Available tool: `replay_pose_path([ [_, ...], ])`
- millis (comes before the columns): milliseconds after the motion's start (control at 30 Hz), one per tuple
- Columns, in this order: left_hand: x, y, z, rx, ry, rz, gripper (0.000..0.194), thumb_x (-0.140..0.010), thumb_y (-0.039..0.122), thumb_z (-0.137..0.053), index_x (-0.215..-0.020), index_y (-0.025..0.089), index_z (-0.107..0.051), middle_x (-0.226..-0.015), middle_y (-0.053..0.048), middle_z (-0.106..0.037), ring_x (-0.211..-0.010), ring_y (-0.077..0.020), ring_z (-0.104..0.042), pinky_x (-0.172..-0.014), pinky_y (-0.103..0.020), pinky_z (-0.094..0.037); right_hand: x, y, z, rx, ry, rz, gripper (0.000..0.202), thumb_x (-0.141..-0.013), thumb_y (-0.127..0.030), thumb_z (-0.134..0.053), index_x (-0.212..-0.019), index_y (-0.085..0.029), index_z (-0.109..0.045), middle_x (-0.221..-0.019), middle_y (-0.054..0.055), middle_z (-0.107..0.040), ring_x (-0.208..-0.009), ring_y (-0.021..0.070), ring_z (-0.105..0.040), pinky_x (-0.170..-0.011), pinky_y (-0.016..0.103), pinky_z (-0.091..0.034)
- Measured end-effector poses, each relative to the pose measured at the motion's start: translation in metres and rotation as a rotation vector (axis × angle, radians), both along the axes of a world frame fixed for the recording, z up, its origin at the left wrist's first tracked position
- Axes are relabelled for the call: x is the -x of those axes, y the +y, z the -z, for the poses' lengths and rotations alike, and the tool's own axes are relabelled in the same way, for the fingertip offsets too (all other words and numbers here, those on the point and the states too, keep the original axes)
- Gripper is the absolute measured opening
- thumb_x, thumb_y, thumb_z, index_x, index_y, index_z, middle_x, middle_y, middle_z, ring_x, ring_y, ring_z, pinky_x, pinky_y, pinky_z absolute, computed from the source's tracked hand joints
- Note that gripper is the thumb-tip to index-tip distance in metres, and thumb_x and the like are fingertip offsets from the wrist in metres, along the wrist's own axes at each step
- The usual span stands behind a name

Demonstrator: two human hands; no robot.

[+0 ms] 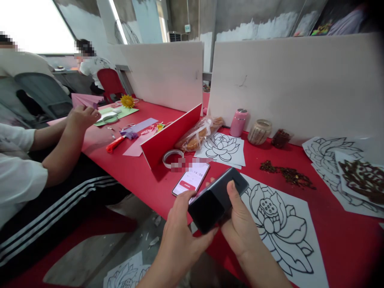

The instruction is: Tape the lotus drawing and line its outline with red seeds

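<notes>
Single head-worn view, looking forward and down across red table (342, 248), hands (183, 236) near.

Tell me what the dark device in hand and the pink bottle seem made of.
Dark device: perhaps plastic or metal; satin, going by soft sheen on its smooth grey part.
Pink bottle: likely painted metal or plastic; its smooth side carries soft highlights.

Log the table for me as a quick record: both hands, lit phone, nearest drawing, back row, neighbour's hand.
Left hand: holding the dark device
Right hand: on the same device, thumb on its upper face
Lit phone: flat on the red table
Lotus drawing: right of the device
Back row: pink bottle, ribbed jar, small brown container
Neighbour's hand: holding pink paper
</notes>
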State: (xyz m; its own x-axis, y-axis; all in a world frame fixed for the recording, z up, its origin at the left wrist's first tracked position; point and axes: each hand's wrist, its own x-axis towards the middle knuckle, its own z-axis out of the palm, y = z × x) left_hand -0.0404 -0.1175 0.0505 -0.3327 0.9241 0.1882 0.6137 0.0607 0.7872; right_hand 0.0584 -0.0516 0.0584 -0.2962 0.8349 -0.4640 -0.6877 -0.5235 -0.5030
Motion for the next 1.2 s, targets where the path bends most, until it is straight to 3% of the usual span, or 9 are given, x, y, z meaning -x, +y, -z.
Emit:
replay_pose_path([
  [433, 0.004, -0.001, -0.001, 0.007, 0.003, 0.026, 0.050, -0.062, 0.023, -0.063, -0.106, 0.025, -0.040, -0.100, -0.003, -0.053, -0.085, -0.0187, -0.055, -0.070, -0.034, -0.049, 0.003, -0.002, 0.001, -0.027, 0.022, 0.001, 0.039, -0.062, -0.041, -0.070, -0.092, -0.019, -0.059, -0.081, 0.001, -0.065, -0.072, 0.0176, -0.059, -0.070, 0.034, -0.048],
  [600, 0.016, -0.007, -0.002, 0.001, -0.009, -0.023, 0.046, -0.061, 0.022, -0.063, -0.102, 0.023, -0.043, -0.090, -0.001, -0.057, -0.078, -0.0161, -0.056, -0.067, -0.029, -0.049, 0.016, -0.004, 0.004, -0.078, 0.094, -0.088, 0.038, -0.065, -0.038, -0.069, -0.098, -0.021, -0.057, -0.085, 0.000, -0.065, -0.080, 0.0180, -0.060, -0.076, 0.034, -0.047],
  [800, 0.054, -0.023, 0.008, 0.028, -0.203, -0.195, 0.047, -0.058, 0.031, -0.067, -0.098, 0.018, -0.047, -0.084, -0.001, -0.061, -0.075, -0.0188, -0.060, -0.067, -0.029, -0.051, 0.055, -0.012, 0.004, -0.154, 0.199, -0.221, 0.044, -0.065, -0.030, -0.070, -0.106, -0.021, -0.054, -0.089, 0.000, -0.065, -0.085, 0.0157, -0.059, -0.080, 0.030, -0.044],
  [1000, 0.093, -0.042, 0.020, 0.076, -0.369, -0.471, 0.054, -0.051, 0.041, -0.072, -0.096, 0.018, -0.053, -0.080, 0.000, -0.064, -0.074, -0.0199, -0.061, -0.062, -0.026, -0.050, 0.098, -0.024, 0.009, -0.209, 0.249, -0.368, 0.042, -0.068, -0.026, -0.066, -0.108, -0.021, -0.051, -0.099, -0.001, -0.064, -0.093, 0.0133, -0.057, -0.084, 0.027, -0.041],
  [1200, 0.117, -0.038, 0.035, 0.140, -0.277, -0.561, 0.050, -0.053, 0.048, -0.069, -0.088, 0.016, -0.056, -0.071, 0.000, -0.062, -0.068, -0.0215, -0.061, -0.059, -0.028, -0.048, 0.109, -0.035, 0.017, -0.270, 0.134, -0.436, 0.033, -0.072, -0.024, -0.059, -0.104, -0.022, -0.053, -0.100, -0.003, -0.063, -0.097, 0.0146, -0.056, -0.086, 0.030, -0.039],
])
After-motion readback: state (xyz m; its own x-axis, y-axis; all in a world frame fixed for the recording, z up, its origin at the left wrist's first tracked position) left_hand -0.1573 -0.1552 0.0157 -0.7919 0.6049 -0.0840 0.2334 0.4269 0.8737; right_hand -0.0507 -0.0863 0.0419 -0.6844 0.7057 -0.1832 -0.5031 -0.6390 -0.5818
